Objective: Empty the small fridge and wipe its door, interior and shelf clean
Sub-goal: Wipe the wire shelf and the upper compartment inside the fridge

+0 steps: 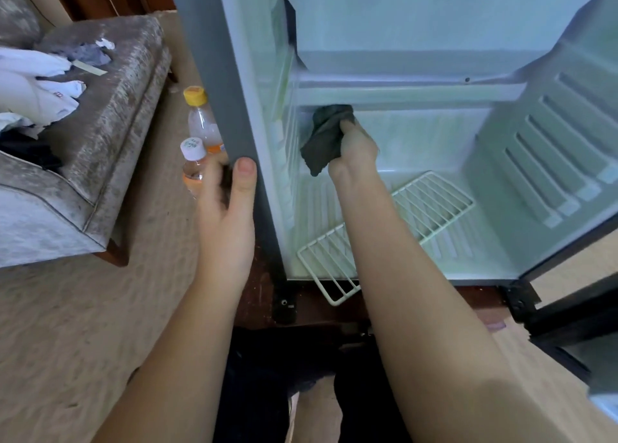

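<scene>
Wiping the interior now, with the cloth (pixel 326 138) clenched in the right hand (pixel 356 145) and pressed into the upper left corner of the fridge (pixel 434 28), just under the ledge, and the front left edge clasped by the left hand (pixel 230 205). Next, probably: down that wall to the floor, then out with the shelf (pixel 431 202), lying tilted there and poking past the front lip. Counted: one cloth, one shelf, two bottles (pixel 200 121) on the carpet (pixel 100 309) beside the fridge.

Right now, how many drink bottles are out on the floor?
2, both on the carpet left of the fridge: the yellow-capped bottle farther back, the white-capped bottle nearer, by the left hand. The fridge side may hide more.
</scene>
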Action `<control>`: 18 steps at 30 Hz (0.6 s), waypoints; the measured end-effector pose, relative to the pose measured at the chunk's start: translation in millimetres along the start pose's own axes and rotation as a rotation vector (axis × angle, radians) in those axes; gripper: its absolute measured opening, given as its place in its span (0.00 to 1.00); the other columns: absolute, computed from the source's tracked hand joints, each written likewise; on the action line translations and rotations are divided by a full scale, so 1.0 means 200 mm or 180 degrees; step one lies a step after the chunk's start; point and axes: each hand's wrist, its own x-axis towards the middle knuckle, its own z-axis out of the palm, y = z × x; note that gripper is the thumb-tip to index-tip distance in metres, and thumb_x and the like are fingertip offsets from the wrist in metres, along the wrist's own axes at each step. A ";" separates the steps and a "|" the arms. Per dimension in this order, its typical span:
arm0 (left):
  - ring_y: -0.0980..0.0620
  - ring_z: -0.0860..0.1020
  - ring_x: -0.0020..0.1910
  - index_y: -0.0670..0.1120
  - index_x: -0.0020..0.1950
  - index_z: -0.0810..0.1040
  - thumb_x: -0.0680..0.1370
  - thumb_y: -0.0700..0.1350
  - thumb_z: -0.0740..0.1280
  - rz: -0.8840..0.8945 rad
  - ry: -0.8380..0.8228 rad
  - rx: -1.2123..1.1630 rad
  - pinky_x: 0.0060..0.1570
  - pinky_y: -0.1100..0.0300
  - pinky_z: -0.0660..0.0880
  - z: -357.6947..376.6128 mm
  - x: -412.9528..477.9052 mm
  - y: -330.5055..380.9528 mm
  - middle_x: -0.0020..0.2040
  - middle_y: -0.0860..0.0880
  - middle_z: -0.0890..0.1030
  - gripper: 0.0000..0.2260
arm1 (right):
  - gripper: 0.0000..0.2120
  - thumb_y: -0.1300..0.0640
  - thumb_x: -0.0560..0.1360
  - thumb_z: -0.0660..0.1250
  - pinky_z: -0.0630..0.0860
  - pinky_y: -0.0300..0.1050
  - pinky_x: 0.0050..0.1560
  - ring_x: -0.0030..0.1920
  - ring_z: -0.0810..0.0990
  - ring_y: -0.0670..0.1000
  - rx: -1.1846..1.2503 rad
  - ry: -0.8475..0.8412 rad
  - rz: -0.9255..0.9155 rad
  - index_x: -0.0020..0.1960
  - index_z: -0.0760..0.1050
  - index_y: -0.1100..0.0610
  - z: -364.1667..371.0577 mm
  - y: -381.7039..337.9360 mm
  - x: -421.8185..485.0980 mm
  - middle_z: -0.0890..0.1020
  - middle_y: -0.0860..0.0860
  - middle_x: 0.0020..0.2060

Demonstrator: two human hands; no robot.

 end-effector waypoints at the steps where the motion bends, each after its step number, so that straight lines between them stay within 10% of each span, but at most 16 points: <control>1: 0.50 0.73 0.66 0.65 0.52 0.77 0.75 0.64 0.61 -0.0007 0.0010 0.0038 0.68 0.47 0.69 0.00 0.00 0.00 0.60 0.53 0.79 0.10 | 0.11 0.68 0.80 0.59 0.78 0.41 0.40 0.35 0.79 0.50 -0.0076 -0.0161 -0.0034 0.41 0.75 0.60 0.01 0.00 -0.02 0.80 0.53 0.34; 3: 0.50 0.73 0.65 0.63 0.53 0.76 0.76 0.63 0.60 -0.0057 0.0046 0.0031 0.68 0.46 0.69 0.02 -0.01 0.01 0.61 0.50 0.79 0.11 | 0.06 0.66 0.78 0.63 0.79 0.46 0.52 0.42 0.80 0.51 -0.0463 -0.0159 -0.0298 0.46 0.76 0.57 0.01 0.00 -0.06 0.81 0.52 0.40; 8: 0.56 0.77 0.61 0.58 0.55 0.75 0.75 0.61 0.60 -0.0138 0.0053 -0.0162 0.67 0.48 0.70 0.02 -0.02 0.03 0.55 0.61 0.80 0.13 | 0.05 0.67 0.78 0.63 0.77 0.38 0.34 0.36 0.80 0.48 -0.0544 0.0441 -0.0441 0.52 0.77 0.62 -0.14 -0.15 -0.05 0.81 0.52 0.39; 11: 0.57 0.76 0.60 0.59 0.54 0.75 0.75 0.62 0.59 -0.0190 0.0029 -0.0202 0.67 0.48 0.70 0.02 -0.03 0.02 0.54 0.63 0.80 0.12 | 0.10 0.65 0.77 0.64 0.79 0.45 0.42 0.45 0.82 0.55 -0.0224 0.1036 -0.0529 0.57 0.78 0.63 -0.27 -0.29 0.01 0.82 0.55 0.47; 18: 0.48 0.72 0.67 0.68 0.52 0.77 0.76 0.66 0.60 -0.0022 -0.0060 -0.0152 0.69 0.42 0.67 0.00 0.00 -0.02 0.63 0.52 0.77 0.10 | 0.07 0.64 0.75 0.65 0.75 0.48 0.49 0.46 0.79 0.54 0.0544 0.1697 -0.1148 0.43 0.75 0.53 -0.37 -0.57 0.09 0.80 0.51 0.43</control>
